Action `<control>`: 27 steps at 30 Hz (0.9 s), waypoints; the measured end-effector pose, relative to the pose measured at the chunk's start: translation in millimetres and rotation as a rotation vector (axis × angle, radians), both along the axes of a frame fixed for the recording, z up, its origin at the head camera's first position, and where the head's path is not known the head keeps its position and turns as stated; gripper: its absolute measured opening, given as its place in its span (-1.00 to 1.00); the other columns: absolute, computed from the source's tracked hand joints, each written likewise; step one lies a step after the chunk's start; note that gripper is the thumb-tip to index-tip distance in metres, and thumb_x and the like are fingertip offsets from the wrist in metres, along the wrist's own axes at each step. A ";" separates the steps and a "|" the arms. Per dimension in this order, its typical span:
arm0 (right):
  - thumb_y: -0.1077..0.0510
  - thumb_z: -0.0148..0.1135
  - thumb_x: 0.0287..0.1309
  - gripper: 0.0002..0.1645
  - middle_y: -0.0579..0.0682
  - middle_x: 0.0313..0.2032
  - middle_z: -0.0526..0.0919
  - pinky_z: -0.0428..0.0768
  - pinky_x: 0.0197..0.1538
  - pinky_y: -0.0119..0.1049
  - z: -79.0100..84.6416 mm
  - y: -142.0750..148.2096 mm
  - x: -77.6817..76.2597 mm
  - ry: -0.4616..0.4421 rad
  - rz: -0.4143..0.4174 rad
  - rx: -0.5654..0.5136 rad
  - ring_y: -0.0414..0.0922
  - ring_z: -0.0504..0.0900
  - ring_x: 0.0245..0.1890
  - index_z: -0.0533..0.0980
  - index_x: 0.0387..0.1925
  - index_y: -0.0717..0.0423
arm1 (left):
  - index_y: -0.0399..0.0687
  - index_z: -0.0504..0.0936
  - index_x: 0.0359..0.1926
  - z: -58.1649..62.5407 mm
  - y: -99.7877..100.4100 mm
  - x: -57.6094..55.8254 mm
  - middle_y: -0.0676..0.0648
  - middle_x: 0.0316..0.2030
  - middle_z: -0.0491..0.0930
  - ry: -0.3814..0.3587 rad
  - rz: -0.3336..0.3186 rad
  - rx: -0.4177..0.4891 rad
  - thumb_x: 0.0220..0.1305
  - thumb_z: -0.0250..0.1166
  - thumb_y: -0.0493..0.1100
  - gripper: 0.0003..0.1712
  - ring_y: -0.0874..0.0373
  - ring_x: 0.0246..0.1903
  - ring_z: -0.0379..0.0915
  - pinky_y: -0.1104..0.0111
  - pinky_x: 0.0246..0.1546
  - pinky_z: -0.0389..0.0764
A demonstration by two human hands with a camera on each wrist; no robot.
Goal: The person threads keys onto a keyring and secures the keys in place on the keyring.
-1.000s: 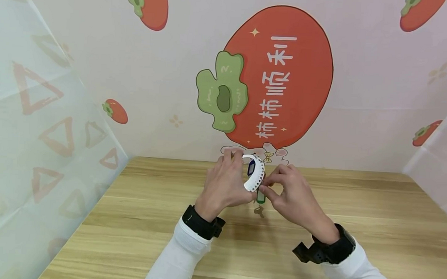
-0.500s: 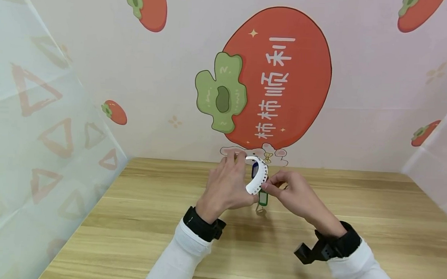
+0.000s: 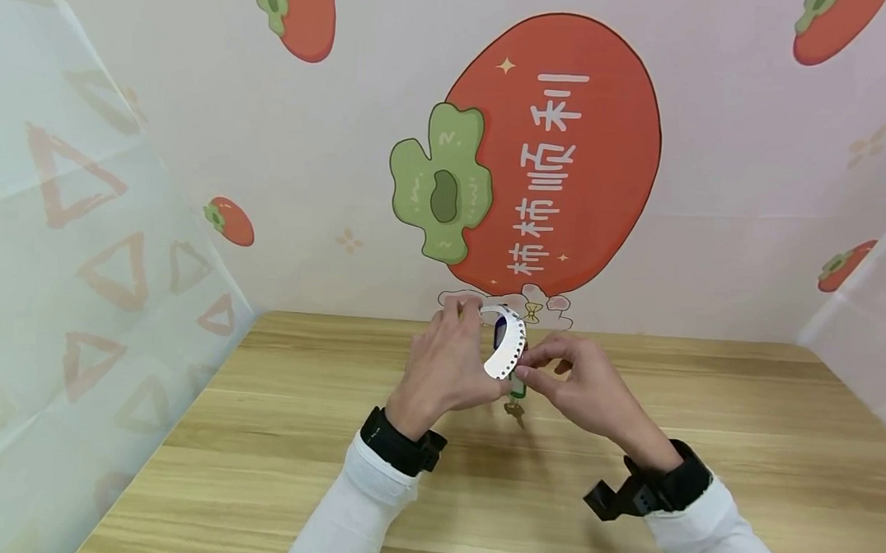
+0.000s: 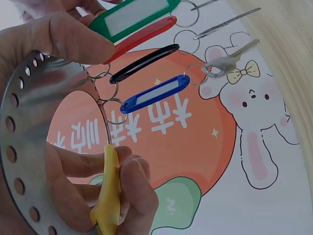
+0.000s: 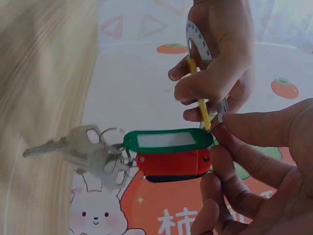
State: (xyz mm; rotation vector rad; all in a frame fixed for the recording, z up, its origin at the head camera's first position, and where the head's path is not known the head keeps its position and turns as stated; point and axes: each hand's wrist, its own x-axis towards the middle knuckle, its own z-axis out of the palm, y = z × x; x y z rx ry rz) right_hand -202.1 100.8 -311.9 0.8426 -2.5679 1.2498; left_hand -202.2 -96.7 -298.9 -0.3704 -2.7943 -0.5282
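Note:
My left hand (image 3: pixel 450 355) grips a curved metal key ring (image 3: pixel 514 346) with a row of holes along its band. Its fingers curl round the yellow piece (image 4: pixel 110 191) of the ring, while the thumb (image 4: pixel 73 39) lies against the band. My right hand (image 3: pixel 579 390) pinches the near end of a green key tag (image 5: pixel 168 140), close beside the band. Under the green tag hang a red tag (image 5: pixel 168 164) and a dark one (image 5: pixel 171 178). A blue tag (image 4: pixel 156 93) hangs from a small wire ring (image 4: pixel 115 110). Keys (image 5: pixel 93 147) dangle from the tags' far ends.
Below the hands lies a wood-grain table (image 3: pixel 295 435). A pale backdrop with a large printed persimmon (image 3: pixel 560 150) stands behind it, and a patterned side sheet (image 3: pixel 103 237) is on the left. Black cameras are strapped to both wrists.
The right hand has shifted slightly to the right and its fingers have drawn in at the tag. The band has tilted a little back and forth, and the hanging green tag and key have swung.

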 end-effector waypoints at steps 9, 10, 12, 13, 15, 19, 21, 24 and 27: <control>0.33 0.51 0.06 -0.83 -0.27 -0.36 0.62 0.45 -0.15 -0.04 -8.3 -0.8 -5.2 0.208 0.039 0.000 -0.15 0.53 -0.26 0.75 -0.38 -0.01 | -0.20 0.31 0.39 1.1 -1.7 -0.1 -0.22 0.16 0.40 0.005 -0.001 0.019 -0.19 0.59 0.28 0.20 -0.06 -0.07 0.50 0.02 -0.23 0.63; 0.34 0.51 0.06 -0.84 -0.27 -0.36 0.62 0.45 -0.14 -0.05 -7.9 -1.1 -4.7 0.212 0.040 -0.004 -0.16 0.52 -0.25 0.75 -0.39 0.00 | -0.20 0.32 0.39 0.9 -1.7 -0.2 -0.22 0.17 0.40 0.006 -0.002 0.018 -0.19 0.59 0.28 0.19 -0.06 -0.07 0.50 0.02 -0.23 0.63; 0.35 0.49 0.07 -0.84 -0.26 -0.36 0.62 0.44 -0.14 -0.06 -7.8 -1.2 -4.1 0.214 0.042 -0.010 -0.15 0.52 -0.25 0.74 -0.40 0.01 | -0.20 0.32 0.39 0.7 -1.7 -0.2 -0.22 0.17 0.40 0.009 -0.003 0.016 -0.18 0.58 0.28 0.19 -0.05 -0.07 0.50 0.03 -0.24 0.62; 0.35 0.48 0.08 -0.85 -0.26 -0.36 0.62 0.43 -0.15 -0.07 -7.6 -1.3 -3.8 0.213 0.042 -0.011 -0.15 0.52 -0.25 0.74 -0.40 0.02 | -0.20 0.32 0.39 0.7 -1.7 -0.1 -0.22 0.18 0.40 0.010 -0.004 0.016 -0.18 0.58 0.29 0.19 -0.06 -0.06 0.51 0.03 -0.24 0.62; 0.34 0.47 0.10 -0.86 -0.26 -0.37 0.62 0.43 -0.15 -0.07 -6.9 -1.4 -3.5 0.202 0.041 -0.014 -0.15 0.53 -0.26 0.74 -0.40 0.03 | -0.20 0.31 0.39 0.7 -1.5 -0.1 -0.22 0.20 0.40 0.010 -0.007 0.015 -0.17 0.57 0.29 0.19 -0.06 -0.06 0.51 0.02 -0.24 0.62; 0.31 0.44 0.15 -0.88 -0.25 -0.39 0.63 0.43 -0.15 -0.07 -5.2 -1.1 -3.5 0.136 0.028 -0.020 -0.17 0.54 -0.28 0.73 -0.41 0.03 | -0.19 0.30 0.40 0.9 -1.0 0.2 -0.21 0.19 0.39 0.010 -0.008 0.009 -0.18 0.56 0.27 0.18 -0.05 -0.05 0.50 0.02 -0.24 0.61; 0.28 0.43 0.17 -0.90 -0.24 -0.40 0.64 0.43 -0.15 -0.09 -4.3 -0.6 -3.7 0.083 0.016 -0.025 -0.16 0.55 -0.28 0.73 -0.41 0.03 | -0.18 0.30 0.39 1.1 -0.7 0.6 -0.21 0.19 0.38 0.011 -0.010 0.009 -0.19 0.57 0.23 0.17 -0.05 -0.05 0.50 0.02 -0.25 0.61; 0.25 0.41 0.21 -0.94 -0.18 -0.39 0.64 0.45 -0.15 -0.13 -2.8 0.0 -3.6 -0.015 -0.005 -0.039 -0.13 0.54 -0.27 0.73 -0.39 0.07 | -0.18 0.31 0.37 1.5 -0.4 1.4 -0.20 0.19 0.38 0.013 -0.013 0.009 -0.22 0.59 0.19 0.15 -0.04 -0.05 0.49 0.02 -0.26 0.60; 0.22 0.39 0.24 -0.92 -0.08 -0.34 0.66 0.50 -0.16 -0.19 -1.1 1.1 -3.6 -0.141 -0.021 -0.077 -0.08 0.55 -0.25 0.73 -0.34 0.15 | -0.18 0.32 0.34 1.2 0.5 1.8 -0.20 0.18 0.37 0.019 -0.015 -0.002 -0.22 0.59 0.19 0.13 -0.03 -0.06 0.48 0.04 -0.28 0.59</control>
